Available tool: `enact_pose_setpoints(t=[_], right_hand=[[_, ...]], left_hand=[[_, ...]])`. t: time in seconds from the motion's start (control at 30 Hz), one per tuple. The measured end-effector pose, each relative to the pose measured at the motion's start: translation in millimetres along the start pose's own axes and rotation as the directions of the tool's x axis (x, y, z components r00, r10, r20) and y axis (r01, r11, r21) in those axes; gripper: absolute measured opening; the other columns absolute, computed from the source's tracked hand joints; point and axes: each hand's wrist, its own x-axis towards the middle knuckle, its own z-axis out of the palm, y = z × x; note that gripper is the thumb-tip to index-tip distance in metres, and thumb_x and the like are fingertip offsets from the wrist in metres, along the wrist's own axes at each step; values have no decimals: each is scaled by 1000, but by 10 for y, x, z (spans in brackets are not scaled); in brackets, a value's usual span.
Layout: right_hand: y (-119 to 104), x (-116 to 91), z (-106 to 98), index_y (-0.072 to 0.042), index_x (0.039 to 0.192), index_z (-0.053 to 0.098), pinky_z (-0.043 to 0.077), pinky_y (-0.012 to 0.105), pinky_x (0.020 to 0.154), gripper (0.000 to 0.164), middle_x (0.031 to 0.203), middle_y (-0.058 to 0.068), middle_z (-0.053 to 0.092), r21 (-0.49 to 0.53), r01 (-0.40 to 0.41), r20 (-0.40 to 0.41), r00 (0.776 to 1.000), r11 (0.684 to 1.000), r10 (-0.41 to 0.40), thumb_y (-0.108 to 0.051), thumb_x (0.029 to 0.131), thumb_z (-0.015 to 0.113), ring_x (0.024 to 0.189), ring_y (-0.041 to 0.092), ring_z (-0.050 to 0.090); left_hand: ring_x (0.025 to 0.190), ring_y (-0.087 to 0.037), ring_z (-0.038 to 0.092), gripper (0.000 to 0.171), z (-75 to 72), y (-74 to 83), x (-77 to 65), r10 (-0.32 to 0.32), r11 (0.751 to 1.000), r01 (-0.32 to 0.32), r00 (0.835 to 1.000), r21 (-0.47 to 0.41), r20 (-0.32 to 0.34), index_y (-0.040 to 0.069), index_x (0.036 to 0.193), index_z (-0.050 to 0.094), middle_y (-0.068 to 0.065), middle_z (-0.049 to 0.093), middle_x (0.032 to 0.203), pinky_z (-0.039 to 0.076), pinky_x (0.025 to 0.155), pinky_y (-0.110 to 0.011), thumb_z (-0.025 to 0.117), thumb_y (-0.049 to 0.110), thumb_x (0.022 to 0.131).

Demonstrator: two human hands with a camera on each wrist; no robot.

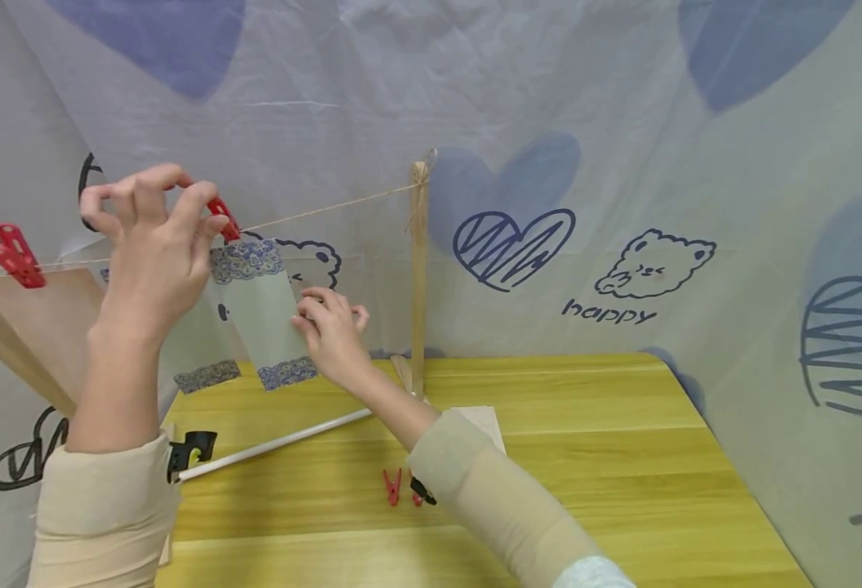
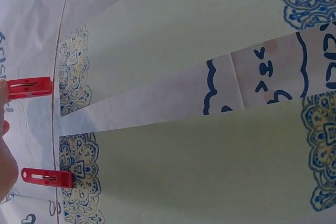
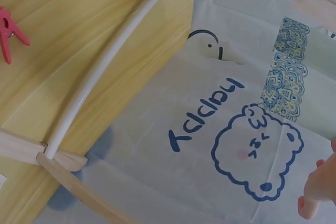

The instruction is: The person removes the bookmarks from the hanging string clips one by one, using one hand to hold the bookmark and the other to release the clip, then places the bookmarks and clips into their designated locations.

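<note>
A pale green card (image 1: 265,314) with blue lace-pattern bands at both ends hangs tilted just under the string (image 1: 328,211). My left hand (image 1: 154,245) is raised to the string and pinches a red clothespin (image 2: 29,87), its tip right at the string above the card's top band. With fingertips at the card's right edge, my right hand (image 1: 335,339) holds it about halfway down. A second similar card (image 2: 199,166) hangs beside it, with another red clothespin (image 2: 47,178) over its top band.
Farther left, a red clothespin (image 1: 17,257) holds a pinkish sheet (image 1: 59,314) on the string. A wooden post (image 1: 419,278) carries the string's right end. On the yellow wood-grain table (image 1: 585,457) lie a white rod (image 1: 276,445), loose red clothespins (image 1: 392,487) and a pale sheet (image 1: 485,425).
</note>
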Motion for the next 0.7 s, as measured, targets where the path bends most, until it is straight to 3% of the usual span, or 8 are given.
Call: enact_pose_setpoints(t=[0.37, 0.57, 0.7], right_hand=[[97, -28, -50, -13, 88, 61, 20, 46, 97, 14, 125, 2, 53, 17, -10, -14, 1000, 1000, 10, -24, 90, 54, 119, 18, 42], [163, -49, -91, -13, 87, 61, 21, 45, 96, 13, 125, 1, 53, 0, -4, -41, 999, 1000, 4, -24, 90, 54, 119, 17, 42], [204, -75, -122, -12, 86, 60, 21, 45, 96, 14, 125, 1, 53, 7, 15, -48, 999, 1000, -15, -24, 90, 54, 119, 18, 42]], left_hand=[[103, -36, 25, 28, 44, 91, -5, 5, 1000, -7, 992, -18, -124, 3, 103, 50, -13, 34, 112, 3, 92, -54, 47, 29, 92], [101, -35, 26, 22, 59, 146, -18, -10, 1000, 6, 984, -22, -175, 5, 100, 49, -11, 34, 113, 5, 93, -52, 54, 23, 89], [100, -35, 26, 24, 67, 194, -21, -19, 999, 12, 978, -32, -210, 5, 99, 48, -11, 34, 112, 6, 93, -52, 51, 27, 90]])
